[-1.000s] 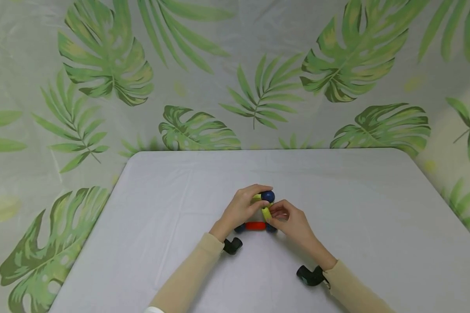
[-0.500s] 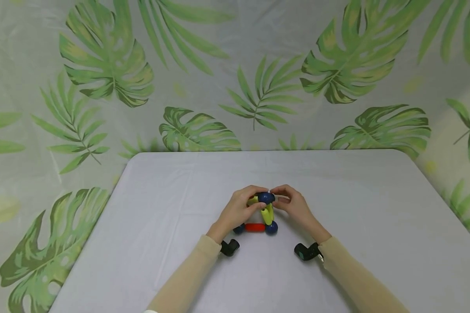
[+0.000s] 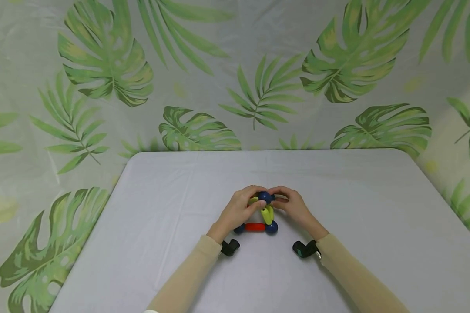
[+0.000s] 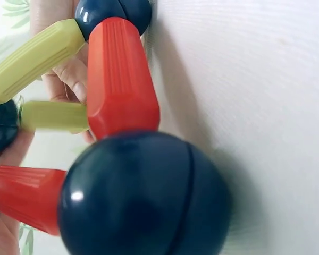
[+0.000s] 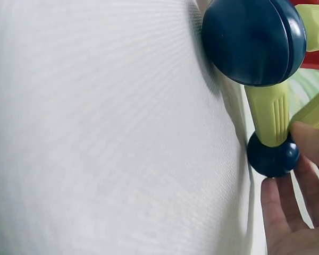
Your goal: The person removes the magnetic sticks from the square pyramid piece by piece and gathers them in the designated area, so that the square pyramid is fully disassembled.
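A frame of magnetic building rods and balls stands on the table. In the head view a red rod (image 3: 255,227) joins two blue balls along its near side, and yellow-green rods (image 3: 267,214) rise from the near-right ball (image 3: 271,228). My left hand (image 3: 240,209) pinches the top blue ball (image 3: 265,198) between thumb and fingers. My right hand (image 3: 296,211) reaches behind that ball. In the right wrist view its thumb and fingers hold a far blue ball (image 5: 274,154) at the end of a yellow-green rod (image 5: 269,114). A red rod (image 4: 123,77) looms close in the left wrist view.
A white cloth covers the table (image 3: 172,195). Behind it hangs a leaf-patterned curtain (image 3: 203,78). Black wrist cameras (image 3: 305,249) sit below both wrists, close to the frame.
My right hand has moved from beside the near-right ball and yellow-green rod up and away, to behind the top ball. My left hand has stayed almost still on the top ball.
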Tool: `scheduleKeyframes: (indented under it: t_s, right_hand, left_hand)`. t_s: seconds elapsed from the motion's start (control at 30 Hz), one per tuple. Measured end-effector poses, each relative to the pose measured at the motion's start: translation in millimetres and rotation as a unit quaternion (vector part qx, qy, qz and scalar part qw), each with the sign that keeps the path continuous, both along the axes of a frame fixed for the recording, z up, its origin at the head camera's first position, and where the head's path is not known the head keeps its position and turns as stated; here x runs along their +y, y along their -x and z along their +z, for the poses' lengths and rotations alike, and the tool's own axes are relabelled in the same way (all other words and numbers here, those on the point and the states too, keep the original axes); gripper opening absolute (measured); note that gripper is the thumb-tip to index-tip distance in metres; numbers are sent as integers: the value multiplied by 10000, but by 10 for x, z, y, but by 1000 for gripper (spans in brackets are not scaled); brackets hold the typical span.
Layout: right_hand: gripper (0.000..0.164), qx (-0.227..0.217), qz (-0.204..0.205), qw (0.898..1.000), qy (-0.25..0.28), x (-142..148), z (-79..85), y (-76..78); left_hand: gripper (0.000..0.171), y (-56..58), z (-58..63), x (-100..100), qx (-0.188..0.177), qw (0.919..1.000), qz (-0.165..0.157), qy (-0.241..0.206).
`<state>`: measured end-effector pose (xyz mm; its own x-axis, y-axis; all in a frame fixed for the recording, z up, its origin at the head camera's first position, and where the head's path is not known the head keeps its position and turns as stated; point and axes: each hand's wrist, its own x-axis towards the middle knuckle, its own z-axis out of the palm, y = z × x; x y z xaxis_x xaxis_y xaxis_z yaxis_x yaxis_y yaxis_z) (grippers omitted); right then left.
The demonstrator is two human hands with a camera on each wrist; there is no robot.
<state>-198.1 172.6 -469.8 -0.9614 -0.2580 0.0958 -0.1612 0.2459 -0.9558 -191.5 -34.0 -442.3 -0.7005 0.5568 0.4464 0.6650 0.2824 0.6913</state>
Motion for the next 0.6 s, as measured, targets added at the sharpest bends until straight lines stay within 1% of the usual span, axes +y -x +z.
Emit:
scheduleKeyframes:
  t_s: [0.13,0.17,0.23,0.3,0.4,0.47,0.6]
  right_hand:
    - [29,24,-6,9999,-143,8,-8,3]
    - [30,6,-6,9998,-176,8,-11,6]
    - [34,-78,22,9997,-242,14,-17,11]
    - [36,-221,37,9993,-308,22,-19,16]
    - [36,-394,85,9983,-414,31,-15,23]
    - [34,-397,126,9977,-534,33,-13,31]
    - [33,-307,207,9967,-726,30,-15,51]
  left_hand:
    - [36,30,12,9,58,9999,159,12]
    - [36,46,18,5,123,9997,222,4]
    - [37,82,36,-13,200,9992,337,-75]
    - [36,126,49,-44,147,9987,420,-245]
    - [36,210,48,-106,-42,9973,568,-459]
    - [35,268,38,-153,-305,9956,637,-615]
    - [35,392,5,-234,-828,9902,826,-769]
